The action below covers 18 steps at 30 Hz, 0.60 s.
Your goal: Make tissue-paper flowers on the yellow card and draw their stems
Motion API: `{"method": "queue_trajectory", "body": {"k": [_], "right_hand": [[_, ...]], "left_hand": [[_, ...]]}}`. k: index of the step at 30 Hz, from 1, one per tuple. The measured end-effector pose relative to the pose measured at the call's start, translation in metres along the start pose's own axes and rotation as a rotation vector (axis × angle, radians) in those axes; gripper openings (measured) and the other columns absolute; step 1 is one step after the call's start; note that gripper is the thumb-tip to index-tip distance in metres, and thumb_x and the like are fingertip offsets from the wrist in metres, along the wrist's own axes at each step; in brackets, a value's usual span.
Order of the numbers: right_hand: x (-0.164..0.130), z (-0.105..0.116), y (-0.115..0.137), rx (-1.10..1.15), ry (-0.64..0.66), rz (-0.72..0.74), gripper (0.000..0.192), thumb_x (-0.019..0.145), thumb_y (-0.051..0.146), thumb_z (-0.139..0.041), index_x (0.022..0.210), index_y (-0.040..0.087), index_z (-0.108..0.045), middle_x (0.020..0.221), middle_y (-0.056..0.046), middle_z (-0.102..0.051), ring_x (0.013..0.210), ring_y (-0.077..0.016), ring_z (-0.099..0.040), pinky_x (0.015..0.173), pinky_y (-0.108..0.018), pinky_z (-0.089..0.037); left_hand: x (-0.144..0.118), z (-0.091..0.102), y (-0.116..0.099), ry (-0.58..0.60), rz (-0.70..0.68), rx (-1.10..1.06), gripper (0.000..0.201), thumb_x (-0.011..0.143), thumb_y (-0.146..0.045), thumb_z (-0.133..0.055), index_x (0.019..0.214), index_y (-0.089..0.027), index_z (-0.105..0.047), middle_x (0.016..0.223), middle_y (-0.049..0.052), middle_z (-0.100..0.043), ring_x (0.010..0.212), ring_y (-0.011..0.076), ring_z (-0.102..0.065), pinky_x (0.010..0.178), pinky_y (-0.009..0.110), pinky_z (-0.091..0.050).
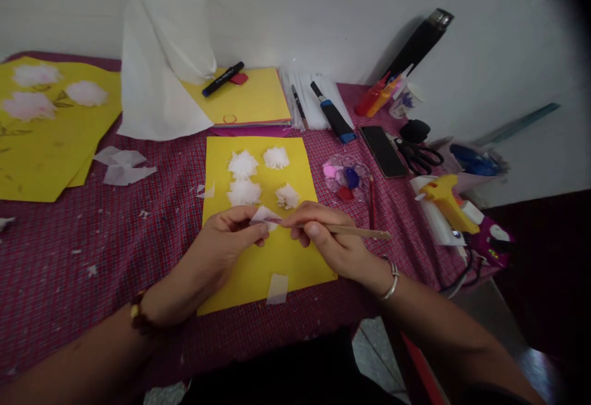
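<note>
Left grip: pinching small paper piece between thumb and fingers. Right grip: closed round brush. Brush's long axis runs sideways; tip end meets paper just left of right grip, contact point too small to confirm. Left hand holds paper. 4 white flowers just beyond both grips, on yellow sheet.

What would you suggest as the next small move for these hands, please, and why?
I'd perhaps have the right grip guide the wooden stick lightly over the white paper piece: the left grip pinches that paper, and the stick points toward it, though exact contact is too blurred to tell.
</note>
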State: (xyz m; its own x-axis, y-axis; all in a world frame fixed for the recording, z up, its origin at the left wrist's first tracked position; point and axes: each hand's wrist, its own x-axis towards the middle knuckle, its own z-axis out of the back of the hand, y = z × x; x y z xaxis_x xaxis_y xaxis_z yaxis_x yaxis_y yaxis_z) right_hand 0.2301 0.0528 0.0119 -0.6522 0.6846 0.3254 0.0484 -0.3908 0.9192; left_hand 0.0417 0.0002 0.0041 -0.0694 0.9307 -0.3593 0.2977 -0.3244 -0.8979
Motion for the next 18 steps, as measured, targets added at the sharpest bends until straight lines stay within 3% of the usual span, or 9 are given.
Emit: {"method": "queue_trajectory", "body": {"k": [6, 10, 13, 18], "right_hand": [[0.000, -0.001, -0.002, 0.017, -0.013, -0.010, 0.025, 0.099, 0.030, -0.046, 0.106, 0.021, -0.069, 0.080, -0.002, -0.060, 0.068, -0.0104, -0.054, 0.061, -0.026, -0.044], [-0.001, -0.001, -0.005, 0.132, -0.071, -0.032, 0.026, 0.099, 0.033, -0.046, 0.102, 0.020, -0.069, 0.079, -0.002, -0.060, 0.064, -0.0099, -0.054, 0.057, -0.025, -0.044], [-0.002, -0.002, -0.006, 0.329, -0.102, -0.053, 0.026, 0.099, 0.036, -0.047, 0.096, 0.020, -0.067, 0.077, -0.001, -0.060, 0.060, -0.0089, -0.055, 0.054, -0.024, -0.045], [-0.001, -0.004, -0.007, 0.494, -0.108, -0.149, 0.027, 0.096, 0.043, -0.049, 0.089, 0.020, -0.062, 0.073, 0.000, -0.061, 0.054, -0.0080, -0.056, 0.051, -0.023, -0.046]], "left_hand": [[0.000, 0.001, 0.003, -0.005, 0.028, -0.095, 0.012, 0.065, -0.020, -0.078, 0.077, -0.020, -0.077, 0.070, 0.001, -0.069, 0.064, 0.0103, -0.055, 0.061, 0.021, -0.044], [0.001, 0.006, -0.006, 0.151, 0.086, -0.318, 0.017, 0.075, -0.032, -0.070, 0.079, -0.017, -0.076, 0.080, 0.005, -0.071, 0.071, 0.0134, -0.060, 0.068, 0.024, -0.051], [0.001, 0.010, -0.014, 0.275, 0.135, -0.367, 0.019, 0.071, -0.033, -0.072, 0.075, -0.015, -0.076, 0.076, 0.007, -0.071, 0.069, 0.0145, -0.061, 0.066, 0.025, -0.053], [-0.003, 0.009, -0.008, 0.221, 0.085, -0.321, 0.013, 0.066, -0.020, -0.081, 0.078, -0.021, -0.078, 0.076, 0.003, -0.074, 0.068, 0.0122, -0.063, 0.064, 0.021, -0.052]]}}
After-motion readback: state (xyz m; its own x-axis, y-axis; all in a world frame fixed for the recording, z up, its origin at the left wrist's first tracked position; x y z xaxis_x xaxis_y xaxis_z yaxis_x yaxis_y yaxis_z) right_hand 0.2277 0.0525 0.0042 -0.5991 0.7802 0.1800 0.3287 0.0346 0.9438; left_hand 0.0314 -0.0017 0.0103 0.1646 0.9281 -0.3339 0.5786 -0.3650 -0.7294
